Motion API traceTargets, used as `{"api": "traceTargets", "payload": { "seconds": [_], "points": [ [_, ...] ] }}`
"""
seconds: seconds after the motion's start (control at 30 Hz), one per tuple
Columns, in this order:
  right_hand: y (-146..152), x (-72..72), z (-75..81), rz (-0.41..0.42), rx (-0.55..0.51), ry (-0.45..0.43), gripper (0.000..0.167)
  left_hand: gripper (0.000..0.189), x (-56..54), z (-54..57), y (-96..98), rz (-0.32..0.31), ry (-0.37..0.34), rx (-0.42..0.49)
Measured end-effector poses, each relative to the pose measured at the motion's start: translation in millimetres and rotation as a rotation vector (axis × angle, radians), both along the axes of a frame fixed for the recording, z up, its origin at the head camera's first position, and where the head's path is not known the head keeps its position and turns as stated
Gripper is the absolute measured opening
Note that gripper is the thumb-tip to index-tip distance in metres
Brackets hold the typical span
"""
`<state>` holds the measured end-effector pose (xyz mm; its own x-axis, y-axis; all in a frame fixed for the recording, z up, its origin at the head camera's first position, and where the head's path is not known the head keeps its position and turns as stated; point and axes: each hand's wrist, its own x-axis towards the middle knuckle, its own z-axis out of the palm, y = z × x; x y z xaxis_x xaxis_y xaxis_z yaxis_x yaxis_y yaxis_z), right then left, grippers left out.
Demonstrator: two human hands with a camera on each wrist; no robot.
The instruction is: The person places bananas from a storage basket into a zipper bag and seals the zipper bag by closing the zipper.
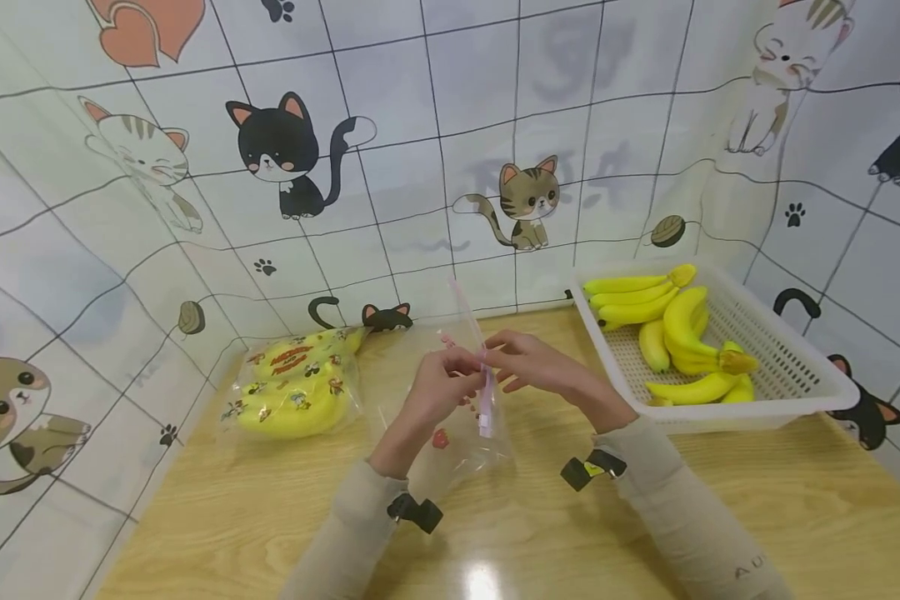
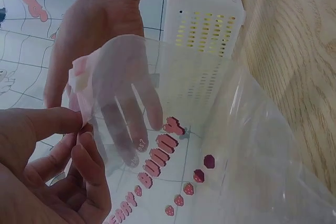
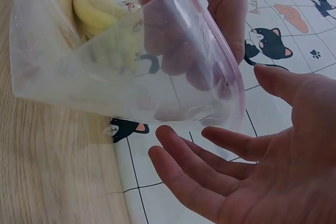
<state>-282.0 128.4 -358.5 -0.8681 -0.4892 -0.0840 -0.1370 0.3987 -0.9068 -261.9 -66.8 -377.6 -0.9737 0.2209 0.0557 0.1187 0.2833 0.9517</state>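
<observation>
A clear zip bag (image 1: 450, 454) with a pink top strip stands between the two hands. My left hand (image 1: 438, 379) pinches that strip between thumb and fingers. In the left wrist view the slider (image 2: 80, 81) sits just above the pinch, and pink "BUNNY" lettering (image 2: 157, 161) and strawberries run down the film. No contents show inside the bag. My right hand (image 1: 532, 362) is at the strip's other side; its spread, relaxed fingers (image 3: 189, 187) reach to the bag's edge and grip nothing in the right wrist view.
On the left of the wooden table (image 1: 270, 517) lies a printed clear bag (image 1: 292, 400) with bananas inside. A white perforated basket (image 1: 795, 342) on the right holds several loose bananas (image 1: 682, 325). A cat-patterned sheet (image 1: 405, 108) covers the walls behind.
</observation>
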Motion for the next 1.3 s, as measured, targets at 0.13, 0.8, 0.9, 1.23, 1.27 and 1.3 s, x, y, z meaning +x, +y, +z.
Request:
{"api": "traceTargets", "payload": {
  "seconds": [0.13,0.8,0.9,1.23,1.27,1.3],
  "points": [
    [-0.5,0.3,-1.9,0.01,0.004,0.011,0.05,0.011,1.2,0.8,3.0,-0.024,0.037,-0.036],
    [6.3,-10.7,-9.9,-0.047,-0.032,0.056,0.031,0.007,8.5,9.3,-1.7,-0.21,0.06,-0.017],
    [6.8,-13.6,-14.9,-0.08,-0.02,0.08,0.03,0.004,11.0,9.3,1.1,-0.201,0.054,-0.017],
    [-2.8,-4.6,-8.5,-0.145,0.018,0.223,0.022,0.023,9.7,8.4,3.4,-0.061,-0.043,-0.041],
    [-3.6,-3.6,-8.2,-0.127,0.015,0.239,0.021,0.026,9.6,8.7,2.5,-0.047,-0.036,-0.051],
    [-4.5,-2.5,-7.9,-0.103,0.011,0.253,0.02,0.029,9.3,8.4,1.5,-0.032,-0.028,-0.063]
  ]
}}
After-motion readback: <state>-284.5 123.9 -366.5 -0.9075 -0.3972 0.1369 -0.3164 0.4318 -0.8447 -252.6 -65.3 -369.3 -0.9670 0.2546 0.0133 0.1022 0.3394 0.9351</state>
